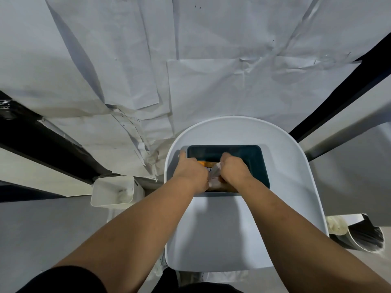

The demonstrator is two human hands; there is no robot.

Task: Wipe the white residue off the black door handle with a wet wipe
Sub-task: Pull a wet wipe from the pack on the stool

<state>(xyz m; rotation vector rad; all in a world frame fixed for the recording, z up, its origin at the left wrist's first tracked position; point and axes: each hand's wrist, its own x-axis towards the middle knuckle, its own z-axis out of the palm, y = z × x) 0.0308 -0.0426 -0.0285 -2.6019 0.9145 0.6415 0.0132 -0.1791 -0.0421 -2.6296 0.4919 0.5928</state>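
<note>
An orange pack of wet wipes (208, 168) lies in a dark teal tray (258, 163) on a white chair seat (292, 187). My left hand (191, 173) presses down on the pack's left side, fingers flat against it. My right hand (232, 169) is closed on a pale wipe or flap (215, 175) at the pack's middle. Most of the pack is hidden under both hands. No black door handle with white residue can be made out.
A white open bin (113, 192) stands on the floor left of the chair. A black-lined bin (359, 235) sits at the right. White paper sheets (190, 60) cover the surface ahead, with black frame bars (42, 142) at left and right.
</note>
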